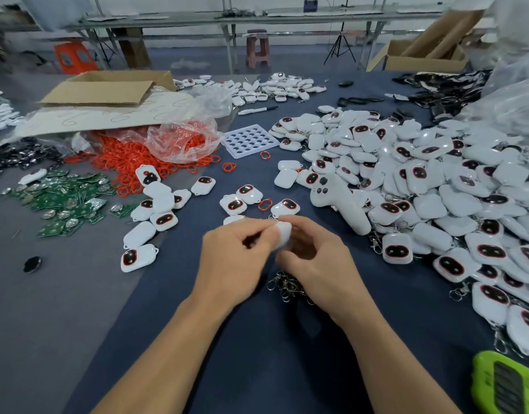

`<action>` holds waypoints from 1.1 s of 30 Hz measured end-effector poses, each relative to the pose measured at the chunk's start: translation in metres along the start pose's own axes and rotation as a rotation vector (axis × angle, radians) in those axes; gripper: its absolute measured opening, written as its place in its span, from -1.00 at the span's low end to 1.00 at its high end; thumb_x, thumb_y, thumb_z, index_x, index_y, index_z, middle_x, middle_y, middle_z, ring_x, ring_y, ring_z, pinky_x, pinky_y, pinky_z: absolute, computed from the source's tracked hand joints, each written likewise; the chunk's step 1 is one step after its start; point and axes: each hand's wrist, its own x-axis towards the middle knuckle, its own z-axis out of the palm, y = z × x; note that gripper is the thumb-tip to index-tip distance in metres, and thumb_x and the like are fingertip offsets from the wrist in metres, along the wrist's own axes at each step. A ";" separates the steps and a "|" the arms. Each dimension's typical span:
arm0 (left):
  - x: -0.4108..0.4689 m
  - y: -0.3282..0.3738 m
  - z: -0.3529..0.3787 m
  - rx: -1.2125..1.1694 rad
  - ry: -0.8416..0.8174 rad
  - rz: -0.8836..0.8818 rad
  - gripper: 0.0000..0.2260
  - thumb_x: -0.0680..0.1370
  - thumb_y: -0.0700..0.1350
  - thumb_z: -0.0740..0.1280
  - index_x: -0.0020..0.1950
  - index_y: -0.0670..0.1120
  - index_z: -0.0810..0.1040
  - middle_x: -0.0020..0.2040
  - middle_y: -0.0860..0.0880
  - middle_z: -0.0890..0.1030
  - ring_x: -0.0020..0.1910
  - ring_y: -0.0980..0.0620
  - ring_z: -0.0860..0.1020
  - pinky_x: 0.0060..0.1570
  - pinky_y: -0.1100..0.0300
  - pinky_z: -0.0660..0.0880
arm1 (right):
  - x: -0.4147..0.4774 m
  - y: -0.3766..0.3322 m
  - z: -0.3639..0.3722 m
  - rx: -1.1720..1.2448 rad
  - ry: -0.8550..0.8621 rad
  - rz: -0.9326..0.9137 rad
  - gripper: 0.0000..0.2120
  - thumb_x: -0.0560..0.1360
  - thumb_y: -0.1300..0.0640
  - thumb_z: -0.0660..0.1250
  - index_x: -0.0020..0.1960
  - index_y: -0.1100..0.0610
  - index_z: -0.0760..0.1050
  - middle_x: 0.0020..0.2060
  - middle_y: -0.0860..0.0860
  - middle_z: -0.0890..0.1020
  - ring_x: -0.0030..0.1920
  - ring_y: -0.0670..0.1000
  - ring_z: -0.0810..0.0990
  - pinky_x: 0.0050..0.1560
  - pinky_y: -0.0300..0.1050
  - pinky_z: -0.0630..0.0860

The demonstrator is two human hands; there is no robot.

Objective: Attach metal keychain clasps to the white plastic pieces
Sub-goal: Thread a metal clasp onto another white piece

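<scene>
Left hand (236,252) and right hand (314,258) both pinch 1 white plastic piece (282,234); metal clasps (287,285) lie at its 6 o'clock. Probably light, rigid and slippery: hold its flat faces, leaving the corner loop free

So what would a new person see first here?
Probably the huge heap of white plastic pieces piled on the right. Then the bright orange rings spilled at the left, and the left hand and right hand pinching one white piece mid-table.

Blurred white piece (282,236); green device (493,380) cut off
</scene>
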 end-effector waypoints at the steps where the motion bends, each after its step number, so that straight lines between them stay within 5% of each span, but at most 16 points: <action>1: -0.001 0.003 0.003 -0.065 -0.029 0.002 -0.91 0.52 0.13 0.42 -0.05 0.32 0.72 -0.10 0.34 0.70 -0.06 0.29 0.65 -0.08 0.49 0.46 | -0.001 0.000 0.000 -0.045 -0.010 -0.026 -0.60 0.47 0.19 0.46 0.25 -0.13 0.61 0.05 -0.17 0.75 0.11 -0.14 0.71 0.20 -0.05 0.61; 5: 0.005 -0.002 0.002 -0.219 0.038 -0.091 -0.85 0.43 -0.04 0.55 -0.10 0.23 0.76 -0.22 0.16 0.73 -0.23 0.23 0.66 -0.18 0.35 0.54 | 0.001 -0.001 0.000 -0.029 0.107 -0.010 -0.79 0.51 0.20 0.46 0.01 -0.11 0.70 -0.15 -0.14 0.76 -0.13 -0.18 0.70 -0.04 -0.16 0.58; 9: 0.009 -0.013 0.003 -0.066 0.016 -0.170 -0.79 0.45 -0.13 0.54 -0.13 0.23 0.75 -0.36 0.16 0.65 -0.38 0.25 0.55 -0.27 0.46 0.43 | 0.006 -0.005 -0.003 0.355 0.244 0.107 -0.79 0.54 0.33 0.43 -0.14 0.05 0.70 -0.31 -0.09 0.67 -0.35 -0.12 0.53 -0.26 -0.29 0.50; 12: 0.007 -0.014 0.008 0.180 -0.152 -0.119 -0.80 0.43 -0.03 0.50 -0.03 0.27 0.71 -0.23 0.27 0.62 -0.24 0.22 0.57 -0.22 0.42 0.41 | 0.009 -0.008 -0.012 0.663 0.287 0.210 -0.80 0.57 0.37 0.36 -0.12 0.13 0.65 -0.25 0.03 0.68 -0.36 -0.08 0.56 -0.23 -0.26 0.55; 16: 0.008 -0.007 0.009 0.349 -0.336 -0.008 -0.77 0.38 0.21 0.35 0.02 0.42 0.58 0.04 0.45 0.54 0.02 0.29 0.51 -0.04 0.12 0.50 | 0.010 -0.009 -0.017 0.763 0.264 0.263 -0.86 0.59 0.36 0.28 -0.01 0.21 0.60 -0.18 0.14 0.72 -0.30 -0.01 0.66 -0.20 -0.21 0.60; 21: 0.008 -0.008 0.007 0.259 -0.373 -0.006 -0.93 0.41 0.12 0.46 -0.14 0.31 0.66 -0.02 0.35 0.61 0.00 0.24 0.56 0.00 0.00 0.53 | 0.009 -0.007 -0.016 0.705 0.291 0.225 -0.85 0.56 0.43 0.27 0.01 0.24 0.54 -0.15 0.15 0.72 -0.27 -0.01 0.66 -0.23 -0.22 0.59; 27: 0.001 -0.005 0.008 0.158 -0.063 -0.136 -0.91 0.48 0.12 0.40 -0.10 0.34 0.65 -0.30 0.31 0.65 -0.23 0.24 0.64 -0.08 0.10 0.59 | 0.005 -0.006 -0.014 0.548 0.282 0.157 -0.81 0.47 0.42 0.39 -0.08 0.15 0.60 -0.21 0.09 0.70 -0.35 -0.04 0.54 -0.25 -0.22 0.48; 30: 0.003 -0.007 0.007 0.103 -0.041 -0.176 -0.83 0.51 -0.01 0.46 -0.14 0.31 0.68 -0.30 0.29 0.66 -0.24 0.23 0.64 -0.13 0.31 0.55 | 0.000 -0.003 -0.012 0.287 0.324 0.056 -0.87 0.36 0.27 0.47 -0.23 0.06 0.60 -0.33 -0.03 0.58 -0.38 -0.03 0.46 -0.35 -0.22 0.44; 33: 0.003 -0.007 0.008 0.101 -0.035 -0.176 -0.67 0.47 -0.19 0.46 0.04 0.26 0.70 -0.21 0.33 0.67 -0.15 0.25 0.61 -0.14 0.52 0.42 | -0.002 -0.001 -0.009 0.029 0.333 0.017 -0.88 0.29 0.11 0.45 -0.19 0.05 0.56 -0.44 -0.10 0.52 -0.41 -0.06 0.43 -0.41 -0.20 0.41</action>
